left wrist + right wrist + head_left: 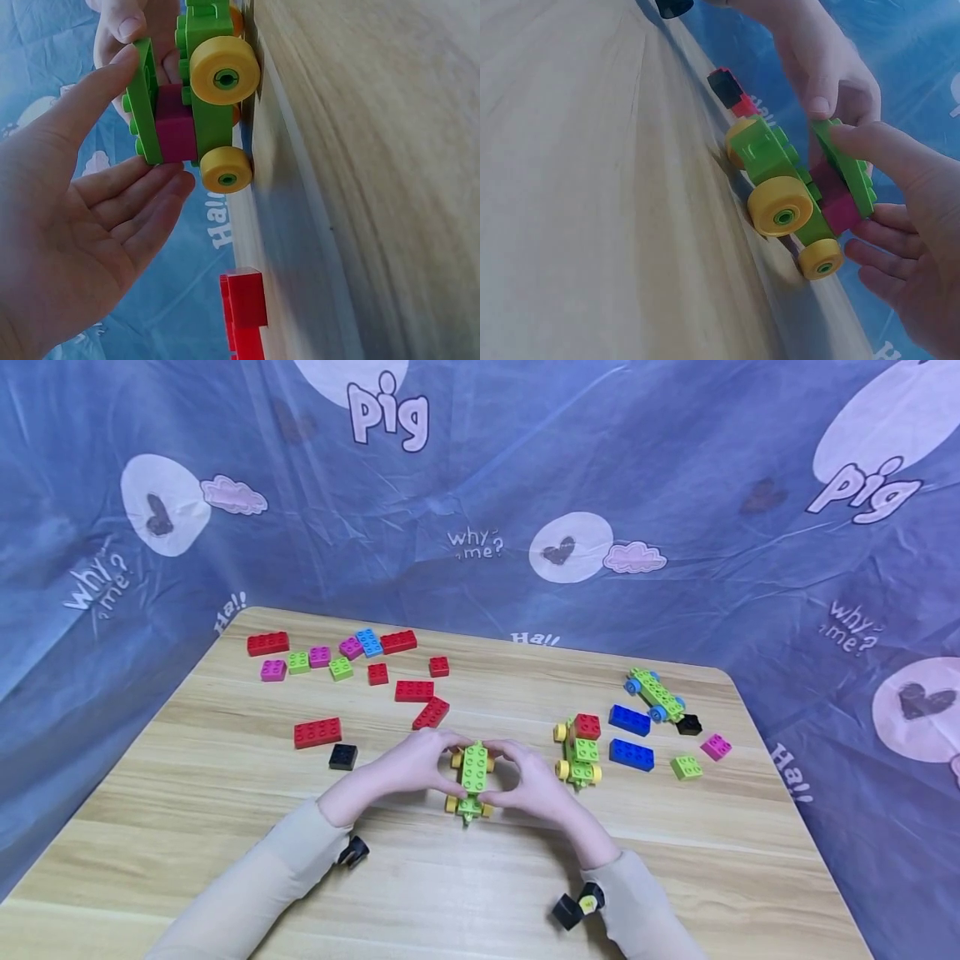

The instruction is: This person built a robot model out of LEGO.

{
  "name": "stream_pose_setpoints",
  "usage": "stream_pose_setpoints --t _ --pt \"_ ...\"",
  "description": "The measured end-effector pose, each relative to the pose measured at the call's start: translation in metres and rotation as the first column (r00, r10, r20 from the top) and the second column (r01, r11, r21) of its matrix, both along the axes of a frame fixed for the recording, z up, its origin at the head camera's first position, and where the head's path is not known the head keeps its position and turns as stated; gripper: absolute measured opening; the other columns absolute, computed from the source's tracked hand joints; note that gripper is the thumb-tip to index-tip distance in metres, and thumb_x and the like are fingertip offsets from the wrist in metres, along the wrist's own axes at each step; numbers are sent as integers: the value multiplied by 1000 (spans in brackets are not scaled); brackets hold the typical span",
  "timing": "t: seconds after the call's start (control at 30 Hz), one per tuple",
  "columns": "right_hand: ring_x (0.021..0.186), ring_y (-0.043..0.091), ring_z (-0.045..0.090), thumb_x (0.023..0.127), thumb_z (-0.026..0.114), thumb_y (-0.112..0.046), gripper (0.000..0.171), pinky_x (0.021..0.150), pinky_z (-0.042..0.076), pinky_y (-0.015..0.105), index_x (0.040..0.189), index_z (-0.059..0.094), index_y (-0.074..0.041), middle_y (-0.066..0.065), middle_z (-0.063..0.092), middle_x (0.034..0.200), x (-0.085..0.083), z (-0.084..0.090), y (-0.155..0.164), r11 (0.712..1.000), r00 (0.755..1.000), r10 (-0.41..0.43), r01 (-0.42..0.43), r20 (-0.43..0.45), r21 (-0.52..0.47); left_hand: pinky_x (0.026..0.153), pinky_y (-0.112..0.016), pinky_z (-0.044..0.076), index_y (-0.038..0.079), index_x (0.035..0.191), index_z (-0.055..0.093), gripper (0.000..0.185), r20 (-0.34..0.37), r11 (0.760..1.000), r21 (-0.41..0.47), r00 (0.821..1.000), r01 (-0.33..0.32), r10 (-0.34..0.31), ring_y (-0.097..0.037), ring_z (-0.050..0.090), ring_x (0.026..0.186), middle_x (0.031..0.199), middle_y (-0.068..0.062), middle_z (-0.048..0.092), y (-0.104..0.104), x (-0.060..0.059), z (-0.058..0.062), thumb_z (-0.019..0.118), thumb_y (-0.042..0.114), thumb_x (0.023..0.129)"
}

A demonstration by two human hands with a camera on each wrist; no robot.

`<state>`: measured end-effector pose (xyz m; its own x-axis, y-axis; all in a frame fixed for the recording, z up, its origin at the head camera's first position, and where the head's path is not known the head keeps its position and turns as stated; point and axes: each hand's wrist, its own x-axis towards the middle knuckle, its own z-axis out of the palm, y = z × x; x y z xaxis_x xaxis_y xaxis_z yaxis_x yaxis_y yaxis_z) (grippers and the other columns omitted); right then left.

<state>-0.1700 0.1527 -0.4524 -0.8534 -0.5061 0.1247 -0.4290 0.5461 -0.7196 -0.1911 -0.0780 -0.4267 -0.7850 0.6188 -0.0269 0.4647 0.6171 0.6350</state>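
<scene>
A toy car with a green base [469, 808] and yellow wheels stands on the table between both hands. A magenta brick [175, 127] sits on its base, and over that lies a thin green studded plate [474, 768]. In the wrist views the plate looks slightly tilted, with a gap under the thumb end. My left hand [422, 763] holds the plate's left side, thumb at the near end and fingers at the far end. From the right side, my right hand [529, 783] holds the same plate likewise. Head view hides the magenta brick.
To the right stand a second yellow-wheeled car [581, 752], two blue bricks [632, 754] and a blue-wheeled green base [655, 693]. Red bricks [317, 732], a black brick [343, 757] and several small coloured bricks lie on the left and back of the wooden table [187, 793].
</scene>
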Motion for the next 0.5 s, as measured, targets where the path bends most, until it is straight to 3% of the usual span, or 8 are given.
stream_pose_setpoints --t 0.5 --pt "123 30 57 75 84 -29 70 105 45 51 135 55 -6 10 62 131 -2 -3 2 1000 999 -29 29 14 -7 98 -40 51 3 130 60 73 -18 999 -4 999 32 -32 -24 64 110 127 -11 66 0 -5 1 87 35 71"
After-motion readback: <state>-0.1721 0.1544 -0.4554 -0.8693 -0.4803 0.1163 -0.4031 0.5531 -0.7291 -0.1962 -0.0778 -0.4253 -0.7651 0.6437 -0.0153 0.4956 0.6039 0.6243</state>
